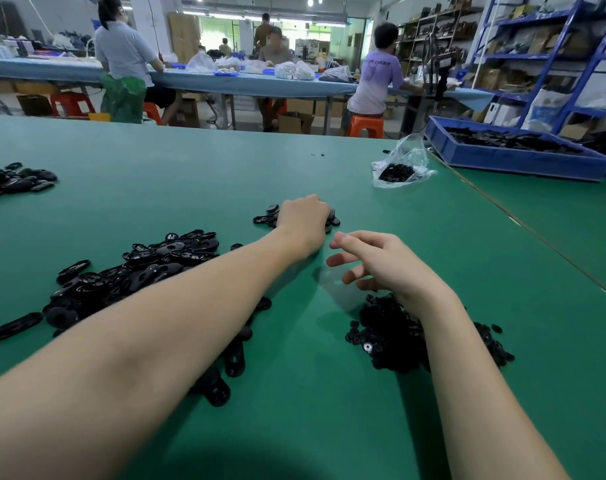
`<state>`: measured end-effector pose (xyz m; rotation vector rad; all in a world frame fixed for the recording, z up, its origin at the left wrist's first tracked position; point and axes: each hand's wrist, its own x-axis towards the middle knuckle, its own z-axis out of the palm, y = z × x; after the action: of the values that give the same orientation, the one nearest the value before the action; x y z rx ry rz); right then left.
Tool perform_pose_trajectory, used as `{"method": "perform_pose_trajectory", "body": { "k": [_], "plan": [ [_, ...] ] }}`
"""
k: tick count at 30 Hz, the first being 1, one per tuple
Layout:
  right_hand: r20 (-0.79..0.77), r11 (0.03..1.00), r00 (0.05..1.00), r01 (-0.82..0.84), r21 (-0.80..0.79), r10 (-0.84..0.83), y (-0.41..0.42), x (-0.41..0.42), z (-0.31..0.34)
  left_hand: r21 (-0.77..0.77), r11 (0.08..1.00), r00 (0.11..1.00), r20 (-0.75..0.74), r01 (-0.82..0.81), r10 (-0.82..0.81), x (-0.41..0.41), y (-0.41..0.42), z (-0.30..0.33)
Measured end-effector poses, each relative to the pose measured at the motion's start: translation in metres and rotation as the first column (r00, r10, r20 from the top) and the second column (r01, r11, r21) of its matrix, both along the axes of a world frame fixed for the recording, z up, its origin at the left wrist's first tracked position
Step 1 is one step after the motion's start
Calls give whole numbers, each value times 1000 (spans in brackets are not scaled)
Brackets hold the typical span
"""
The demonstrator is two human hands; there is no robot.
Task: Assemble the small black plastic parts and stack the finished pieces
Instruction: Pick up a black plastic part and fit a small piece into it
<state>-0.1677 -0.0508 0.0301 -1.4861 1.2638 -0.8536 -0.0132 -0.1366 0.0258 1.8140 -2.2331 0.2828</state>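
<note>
On the green surface (294, 393), loose black round parts (391, 334) lie at 5 o'clock and oval parts (138, 271) at 9. The right hand (381, 261) hovers, fingers relaxed, empty. The left hand (305, 220) reaches to 12, fingers curled down on a small pile (268, 216); its grip is hidden. At 1 o'clock, a clear bag (401, 164) and farther a blue bin (509, 157) hold black parts.

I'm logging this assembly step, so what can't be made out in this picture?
Head view:
- Whether the left hand grips a piece: its back hides the fingers over the small far pile.
- Part of the oval parts pile: under the left forearm.
- Blue bin contents: blurred, right end cut off.
</note>
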Motion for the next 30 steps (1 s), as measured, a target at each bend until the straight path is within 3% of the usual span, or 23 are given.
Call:
{"method": "perform_pose_trajectory", "body": {
  "k": [6,10,15,21,30],
  "plan": [
    [-49,1000,999,-22,4,23,3,4,0,-53,998,907,-420,-16,-8,28,51,-3],
    [-132,999,990,-55,1,54,6,12,-1,-4,1000,831,-557,-21,15,67,76,-1],
    [-253,993,962,-115,-26,105,10,35,-3,73,991,922,-363,-112,131,107,88,-3],
    [-408,976,903,-192,-104,134,13,58,-11,153,974,943,-265,-166,202,132,93,-5],
    [-425,974,894,-204,-102,143,16,57,-14,260,954,971,-145,-151,193,126,93,-9]
  ]
}}
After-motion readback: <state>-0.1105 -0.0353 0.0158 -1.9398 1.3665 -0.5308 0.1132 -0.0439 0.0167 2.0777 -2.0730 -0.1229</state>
